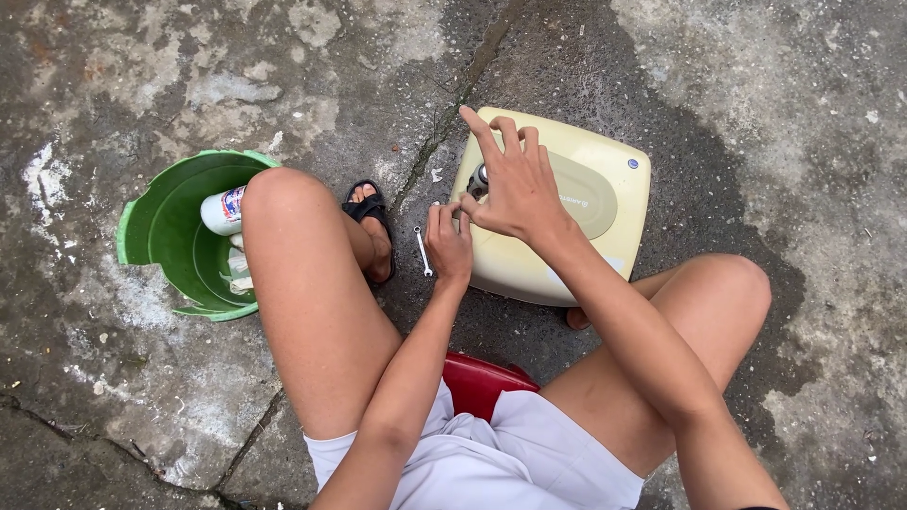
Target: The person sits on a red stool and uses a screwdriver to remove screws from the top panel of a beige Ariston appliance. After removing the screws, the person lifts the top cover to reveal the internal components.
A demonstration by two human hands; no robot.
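A cream-yellow boxy appliance (605, 203) lies on the concrete ground between my legs. A metal fitting (480, 179) sticks out of its left side. My right hand (510, 179) rests on that side with fingers spread, its thumb and forefinger around the fitting. My left hand (448, 244) is closed against the appliance's left edge just below the fitting; what it pinches is hidden. A small silver wrench (422, 251) lies on the ground just left of my left hand.
A broken green plastic bucket (161, 222) stands at the left, holding a white can (223, 210) and scraps. My left foot wears a black sandal (370, 210). I sit on a red stool (477, 382). The concrete is cracked and damp.
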